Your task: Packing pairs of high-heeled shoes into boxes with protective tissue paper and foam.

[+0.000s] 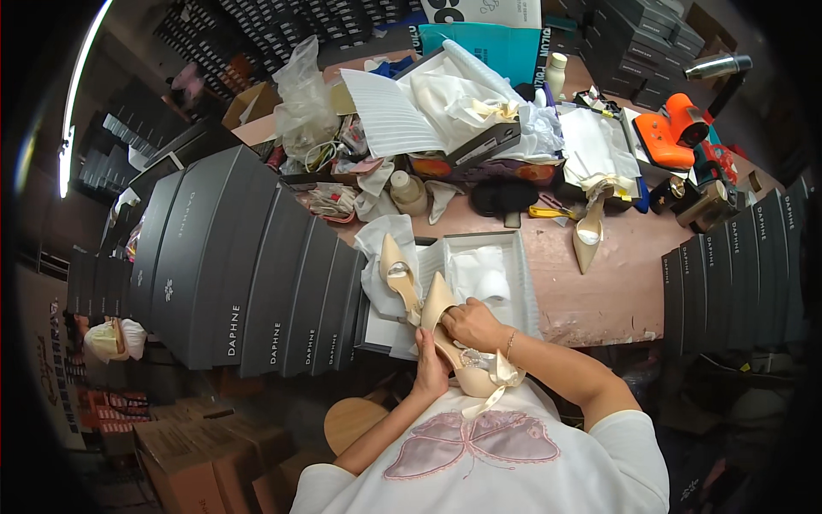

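A beige pointed-toe shoe [439, 300] with a pale ribbon bow at its heel is held close to my body, toe away from me. My left hand [431, 367] grips its side from below. Curled over the opening, my right hand [473, 325] has its fingertips hidden inside the front of the shoe. A matching shoe [395, 261] lies just beyond, on white tissue over the left part of an open grey shoebox [524, 274]. White paper and a rounded white wad [492, 287] lie in that box. Another beige shoe [586, 248] stands farther right on the table.
Grey shoeboxes [218, 257] are lined up at the left, and more boxes [736, 265] at the right. Behind are an open box of tissue [462, 94], a cream bottle [405, 192], a black round pad [505, 197], yellow-handled scissors [550, 212] and an orange device [666, 140].
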Demonstrator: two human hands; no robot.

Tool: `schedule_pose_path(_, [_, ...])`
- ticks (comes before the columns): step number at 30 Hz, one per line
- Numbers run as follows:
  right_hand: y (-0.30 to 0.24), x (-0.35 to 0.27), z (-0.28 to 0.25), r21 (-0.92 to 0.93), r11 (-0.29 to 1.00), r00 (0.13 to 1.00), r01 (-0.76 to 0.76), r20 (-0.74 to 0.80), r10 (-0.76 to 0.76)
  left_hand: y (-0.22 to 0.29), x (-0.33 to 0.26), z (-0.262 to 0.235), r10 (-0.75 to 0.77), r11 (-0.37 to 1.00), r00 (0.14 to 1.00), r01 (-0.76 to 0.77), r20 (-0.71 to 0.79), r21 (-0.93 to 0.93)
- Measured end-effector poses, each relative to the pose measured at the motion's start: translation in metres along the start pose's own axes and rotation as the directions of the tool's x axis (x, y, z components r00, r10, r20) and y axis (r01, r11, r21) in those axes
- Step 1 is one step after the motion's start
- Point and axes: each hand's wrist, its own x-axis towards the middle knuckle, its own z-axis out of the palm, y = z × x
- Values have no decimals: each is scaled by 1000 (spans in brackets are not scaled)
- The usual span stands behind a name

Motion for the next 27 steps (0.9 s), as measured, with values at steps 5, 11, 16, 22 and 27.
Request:
schedule_pose_path(5, [-6,-33,-34,45,993,994,-106,-24,107,-5,10,-12,-8,995,999,3,-51,-102])
schedule_pose_path(11, [15,-32,-43,324,892,930,-316,-81,359,6,4,3,-10,999,988,3,-154,-43])
schedule_pose_path(16, [-26,22,-31,795,372,874,-479,394,283,-7,-7,5,-6,997,1000,5,11,71])
schedule_pose_path(22, [-31,29,-27,794,450,886,-408,227,404,52,17,10,-62,942,998,58,3,330])
schedule_pose_path(27, [-53,18,-20,779,578,879,-242,-77,471,63,78,11,-247,935,966,217,74,282])
